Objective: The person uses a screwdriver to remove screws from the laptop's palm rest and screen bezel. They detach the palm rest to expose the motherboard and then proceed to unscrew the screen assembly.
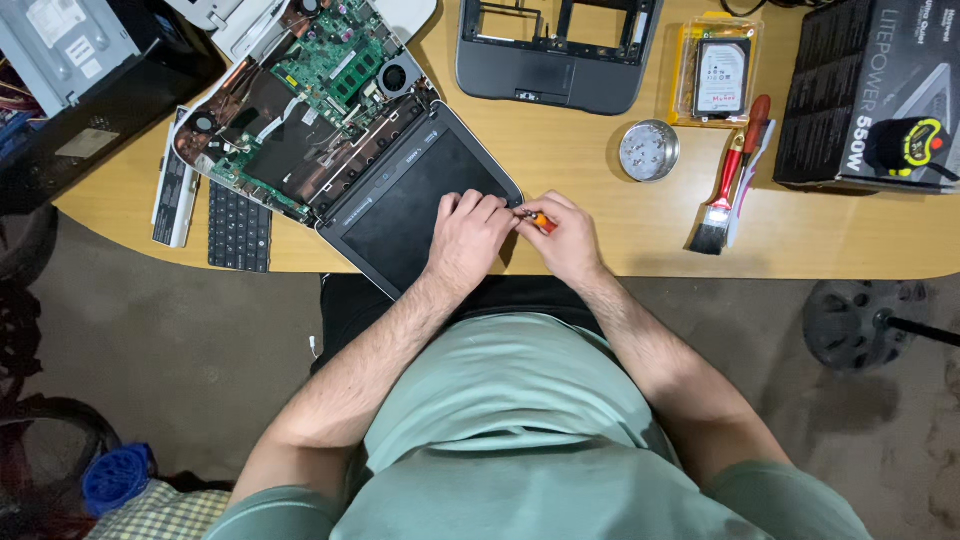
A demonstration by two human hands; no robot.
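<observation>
Right hand (570,238) is pinched around a small orange-handled screwdriver (540,221), tip pointing left toward the corner of the laptop lid (415,205). Left hand (470,235) lies curled on that same corner, fingertips meeting the driver's tip; can't quite tell if it's steadying the tip or holding a screw, too small to see.

The screwdriver looks light and stiff, a skinny handle that's easy to roll between the fingers, so a fingertip pinch on the orange part seems right. The lid is a thin dark panel hanging partly over the tabletop (600,190) edge toward the person's lap, still hinged to the opened base (290,120) with its green board and fan exposed. I'd call that fragile: bare board, hinge under strain, best pressed flat by the frame rather than the panel.

Around it: a loose keyboard (238,225) and a long white part (172,195) off to the left, a grey empty laptop shell (555,75) up top, a small round tin (648,150), a hard drive in a clear case (720,75), a red-handled brush (722,195), and a black box (865,90) with a tape measure (908,145) on it. Nothing sits between the hands and the lid; the tin and brush are nearest the right elbow's side
</observation>
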